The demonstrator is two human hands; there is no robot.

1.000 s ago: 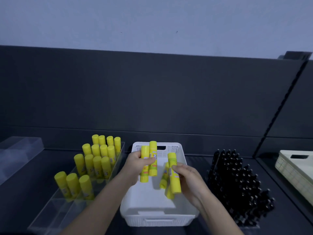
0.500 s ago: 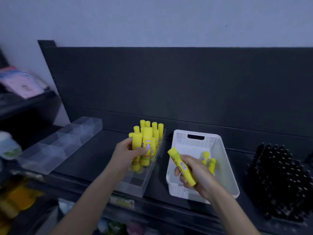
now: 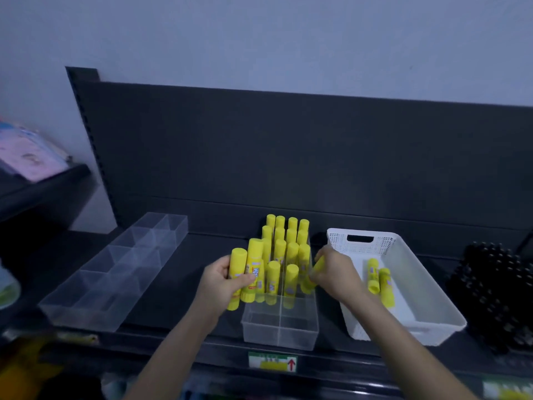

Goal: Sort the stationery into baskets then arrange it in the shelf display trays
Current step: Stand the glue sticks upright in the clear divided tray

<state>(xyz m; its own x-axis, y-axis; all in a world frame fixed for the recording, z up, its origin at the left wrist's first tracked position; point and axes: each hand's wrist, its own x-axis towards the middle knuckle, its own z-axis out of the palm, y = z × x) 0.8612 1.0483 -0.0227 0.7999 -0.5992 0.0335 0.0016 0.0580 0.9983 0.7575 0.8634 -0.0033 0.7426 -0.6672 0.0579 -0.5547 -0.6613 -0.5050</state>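
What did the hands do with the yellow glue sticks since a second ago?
Both hands carried glue sticks out of the white basket leftward to the clear tray. The right hand now lowers its single stick in beside the standing sticks. The left hand still grips its pair of sticks at the tray's left side. Two loose sticks stay lying in the basket.

Two clear trays (image 3: pixel 281 339), one white basket (image 3: pixel 403 249). Glue sticks (image 3: pixel 292 252) — roughly fourteen upright in a tray, as rows overlap; two in the left hand (image 3: pixel 222 280), one in the right hand (image 3: pixel 336 272), two in the basket.
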